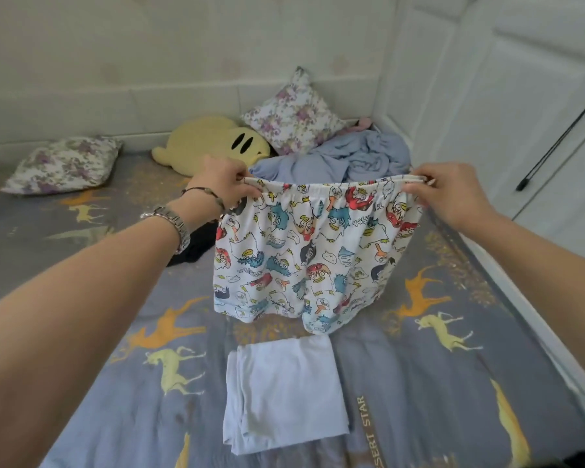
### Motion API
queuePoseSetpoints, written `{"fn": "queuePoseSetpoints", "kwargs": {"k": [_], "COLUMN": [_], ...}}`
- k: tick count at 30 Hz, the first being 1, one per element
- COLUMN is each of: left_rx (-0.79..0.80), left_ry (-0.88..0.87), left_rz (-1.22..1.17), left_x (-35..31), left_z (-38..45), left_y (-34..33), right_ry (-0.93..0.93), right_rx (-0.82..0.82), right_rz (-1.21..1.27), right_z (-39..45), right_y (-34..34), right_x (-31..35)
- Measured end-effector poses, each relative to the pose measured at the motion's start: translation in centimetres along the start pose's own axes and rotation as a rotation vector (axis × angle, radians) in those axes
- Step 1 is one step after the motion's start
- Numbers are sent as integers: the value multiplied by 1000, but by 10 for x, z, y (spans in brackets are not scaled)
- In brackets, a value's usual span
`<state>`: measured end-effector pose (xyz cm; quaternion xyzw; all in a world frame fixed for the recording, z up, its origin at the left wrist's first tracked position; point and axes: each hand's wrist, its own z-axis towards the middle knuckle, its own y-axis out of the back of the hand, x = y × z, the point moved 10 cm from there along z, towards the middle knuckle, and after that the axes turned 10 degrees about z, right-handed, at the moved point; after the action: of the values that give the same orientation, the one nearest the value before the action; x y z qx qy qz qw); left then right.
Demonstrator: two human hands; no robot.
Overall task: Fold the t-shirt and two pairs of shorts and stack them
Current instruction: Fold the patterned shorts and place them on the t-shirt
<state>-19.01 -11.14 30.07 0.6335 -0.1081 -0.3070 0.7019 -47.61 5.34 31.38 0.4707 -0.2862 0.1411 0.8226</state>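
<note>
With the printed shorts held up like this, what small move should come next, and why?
Probably lower the printed shorts flat onto the bedsheet beyond the folded t-shirt. Both hands, left and right, pinch the waistband ends, so the shorts hang unfolded in the air.

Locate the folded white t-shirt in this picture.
In the head view, the folded white t-shirt lies flat on the bedsheet, low and centre, just below the hanging hem of the cartoon-print shorts.

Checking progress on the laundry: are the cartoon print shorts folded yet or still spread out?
Spread out, unfolded: the cartoon print shorts hang full length from the waistband, pinched by the left hand and right hand.
</note>
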Motion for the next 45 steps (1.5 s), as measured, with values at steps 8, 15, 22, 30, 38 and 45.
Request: {"fn": "queuePoseSetpoints", "kwargs": {"k": [8,15,22,30,38,45], "left_rx": [12,-119,-130,61,393,611], "left_ry": [101,119,134,218,174,70], "left_rz": [17,-14,28,-50,-73,-11], "left_x": [-65,-100,-117,-105,-98,-112], "left_z": [59,101,89,7,-98,-180], "left_y": [-65,-83,-122,-227,-347,-409], "right_ry": [-28,16,23,-67,-198,-319], "right_rx": [53,4,48,229,439,606], "right_rz": [29,76,122,119,64,-68], "right_z": [35,75,69,-21,-146,-262], "right_y": [13,27,16,-43,-105,-142], "right_x": [-113,-163,-207,-268,-315,-354]}}
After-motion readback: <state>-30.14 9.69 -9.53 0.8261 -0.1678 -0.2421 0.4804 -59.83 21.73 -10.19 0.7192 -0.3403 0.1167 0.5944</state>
